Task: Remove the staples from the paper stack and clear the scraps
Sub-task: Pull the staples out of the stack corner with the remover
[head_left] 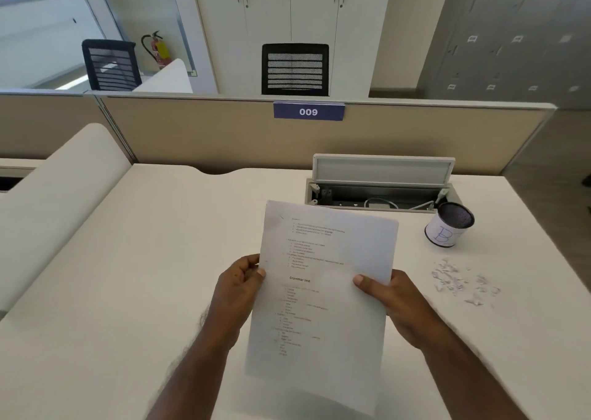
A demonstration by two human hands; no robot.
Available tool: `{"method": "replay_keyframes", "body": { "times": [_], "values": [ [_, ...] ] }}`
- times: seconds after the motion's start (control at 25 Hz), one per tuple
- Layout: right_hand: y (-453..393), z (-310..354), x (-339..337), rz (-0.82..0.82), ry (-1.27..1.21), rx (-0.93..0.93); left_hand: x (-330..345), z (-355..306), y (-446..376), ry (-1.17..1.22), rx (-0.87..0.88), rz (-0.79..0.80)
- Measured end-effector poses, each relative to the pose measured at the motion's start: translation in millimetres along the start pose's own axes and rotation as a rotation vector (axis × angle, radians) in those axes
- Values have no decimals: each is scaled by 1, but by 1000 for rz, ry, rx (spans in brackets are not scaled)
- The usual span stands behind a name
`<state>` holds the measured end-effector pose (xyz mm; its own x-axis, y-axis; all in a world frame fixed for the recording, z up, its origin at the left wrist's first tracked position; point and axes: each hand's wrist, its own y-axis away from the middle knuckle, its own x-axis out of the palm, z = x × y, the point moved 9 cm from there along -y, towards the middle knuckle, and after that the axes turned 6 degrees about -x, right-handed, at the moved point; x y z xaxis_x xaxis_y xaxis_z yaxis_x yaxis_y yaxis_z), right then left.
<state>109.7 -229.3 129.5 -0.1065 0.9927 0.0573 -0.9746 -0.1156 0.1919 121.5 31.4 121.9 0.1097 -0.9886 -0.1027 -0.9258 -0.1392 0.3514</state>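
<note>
From the head camera, you are holding the paper stack (323,279) up above the white desk (128,259), tilted toward you with its printed side facing the camera; the heading "Grammar test" is reading clearly near the middle of the top sheet. Your left hand (238,291) is gripping the stack's left edge, with the thumb lying on the front of the page and the other fingers curling behind it. Your right hand (388,301) is pinching the right edge the same way, thumb on the front, fingers hidden behind the sheets. Whether any staple is sitting in the stack, you cannot tell at this sharpness.

To your right, a loose scatter of paper scraps (460,280) is lying on the desk, well apart from the stack. Just beyond the scraps, a small mesh cup (449,224) wrapped in white paper is standing upright beside the open cable tray (380,192), whose lid is standing raised at the back. A divider panel is carrying a blue label reading 009 (309,111), and 2 black mesh chairs (295,69) are standing behind it.
</note>
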Motion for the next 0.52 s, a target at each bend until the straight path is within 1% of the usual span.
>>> {"method": "replay_keyframes", "body": {
  "times": [0.08, 0.16, 0.2, 0.24, 0.28, 0.32, 0.36, 0.4, 0.48, 0.52],
  "values": [
    [6, 9, -6, -77, 27, -19, 5, -10, 6, -131, 87, -73],
    [11, 17, -8, -144, 94, -38, 12, -26, 20, -300, 238, -169],
    [14, 21, -6, -168, 125, -51, 21, -32, 28, -318, 303, -148],
    [17, 25, -3, -185, 155, -69, 36, -34, 37, -281, 321, -62],
    [20, 30, 2, -193, 189, -92, 54, -34, 48, -201, 285, 71],
    [22, 34, 11, -171, 213, -122, 74, -34, 60, -122, 232, 217],
    [25, 38, 23, -110, 231, -159, 88, -37, 72, -47, 200, 318],
    [28, 41, 38, -11, 256, -195, 95, -40, 80, -2, 194, 358],
    [37, 39, 65, 218, 387, -237, 92, -50, 84, 75, 225, 326],
    [40, 37, 72, 275, 500, -247, 85, -55, 83, 106, 241, 290]
  ]
}}
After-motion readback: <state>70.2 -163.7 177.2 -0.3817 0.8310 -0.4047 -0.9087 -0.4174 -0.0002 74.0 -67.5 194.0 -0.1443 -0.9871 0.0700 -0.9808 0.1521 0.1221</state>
